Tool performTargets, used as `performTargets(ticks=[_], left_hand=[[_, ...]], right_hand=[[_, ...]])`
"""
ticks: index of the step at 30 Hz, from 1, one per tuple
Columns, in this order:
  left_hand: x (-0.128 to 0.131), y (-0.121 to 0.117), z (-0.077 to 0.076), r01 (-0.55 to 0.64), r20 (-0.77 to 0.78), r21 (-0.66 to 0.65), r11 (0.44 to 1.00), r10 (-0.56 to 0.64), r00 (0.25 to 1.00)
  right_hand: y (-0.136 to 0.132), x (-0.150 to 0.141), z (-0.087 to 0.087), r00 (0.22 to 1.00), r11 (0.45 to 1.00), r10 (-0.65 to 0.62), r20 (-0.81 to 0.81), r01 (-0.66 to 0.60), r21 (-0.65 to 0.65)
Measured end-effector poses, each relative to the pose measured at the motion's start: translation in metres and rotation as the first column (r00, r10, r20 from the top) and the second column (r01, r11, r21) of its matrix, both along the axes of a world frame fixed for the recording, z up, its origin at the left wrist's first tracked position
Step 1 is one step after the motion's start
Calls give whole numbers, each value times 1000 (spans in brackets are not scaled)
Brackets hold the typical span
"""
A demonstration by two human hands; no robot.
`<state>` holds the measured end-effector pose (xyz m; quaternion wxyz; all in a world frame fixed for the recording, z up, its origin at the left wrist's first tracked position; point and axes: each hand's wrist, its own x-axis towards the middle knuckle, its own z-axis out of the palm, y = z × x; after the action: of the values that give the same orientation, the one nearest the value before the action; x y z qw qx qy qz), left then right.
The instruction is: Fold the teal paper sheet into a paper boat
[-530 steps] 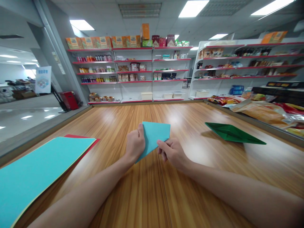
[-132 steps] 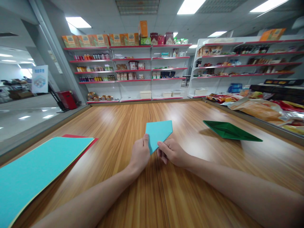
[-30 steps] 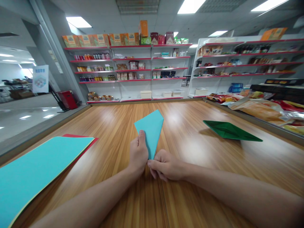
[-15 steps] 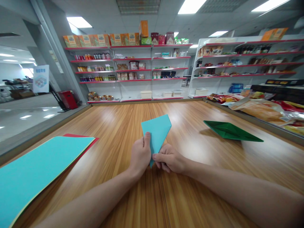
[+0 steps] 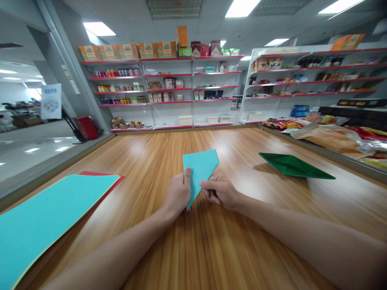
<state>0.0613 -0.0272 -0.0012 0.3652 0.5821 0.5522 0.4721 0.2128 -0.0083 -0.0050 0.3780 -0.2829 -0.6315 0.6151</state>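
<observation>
A folded piece of light blue paper (image 5: 200, 164), kite-shaped with its point toward me, is held up between my two hands over the wooden table. My left hand (image 5: 177, 191) grips its left edge, thumb flat on the front and the other fingers behind. On the right slanting edge, my right hand (image 5: 220, 189) pinches the paper between thumb and curled fingers. The fingers behind the paper are partly hidden. To the right lies a folded green paper boat shape (image 5: 294, 166), long with pointed ends.
At the left, a stack of coloured paper (image 5: 51, 213) has light blue on top and red showing beneath. Packaged goods (image 5: 332, 139) lie past the table's right edge. Beyond the wooden table (image 5: 145, 161) stand store shelves (image 5: 169, 102) with boxes and bottles.
My right hand has moved up along the paper's right edge, away from the lower point. The paper has turned slightly, its point swinging left. My left hand keeps its grip.
</observation>
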Motion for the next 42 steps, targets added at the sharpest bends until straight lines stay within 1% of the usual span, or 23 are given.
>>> performTargets(ticks=[3,5,9,12,17,21,26,29,34,37,40,42], left_hand=[[5,-2,-4,-12,34,-58,998,14,999],[7,-3,-2,-26,43,-76,997,29,999],[6,-2,8,-63,20,-18,998,63,998],[2,-1,11,-86,13,21,996,86,996],[-3,2,8,-130,22,30,991,129,991],[-3,5,4,-132,27,10,991,132,991],[-2,3,-2,-112,46,-32,993,113,993],[-1,0,-3,-86,90,-49,995,91,992],[0,0,-3,20,219,-75,997,-3,976],[1,1,-4,45,277,-70,996,-24,961],[1,0,-5,54,327,-68,996,-29,945],[1,-1,-4,66,361,-74,995,-35,932]], right_hand=[[-5,-5,-1,1000,1000,4,17,-4,4],[-8,-9,-1,1000,1000,1,17,-1,5],[-10,-11,1,999,999,-38,-18,38,5],[-3,-7,1,995,996,-86,-48,86,2],[17,8,1,976,981,-193,-102,193,-15],[25,13,1,972,979,-204,-114,206,9],[25,13,0,971,968,-232,-63,237,87],[23,13,0,965,956,-262,-27,263,131],[13,6,2,976,964,-216,19,210,166],[10,1,4,960,943,-280,-19,279,183],[12,0,2,926,907,-371,-64,376,191],[15,1,1,911,890,-406,-72,412,194]])
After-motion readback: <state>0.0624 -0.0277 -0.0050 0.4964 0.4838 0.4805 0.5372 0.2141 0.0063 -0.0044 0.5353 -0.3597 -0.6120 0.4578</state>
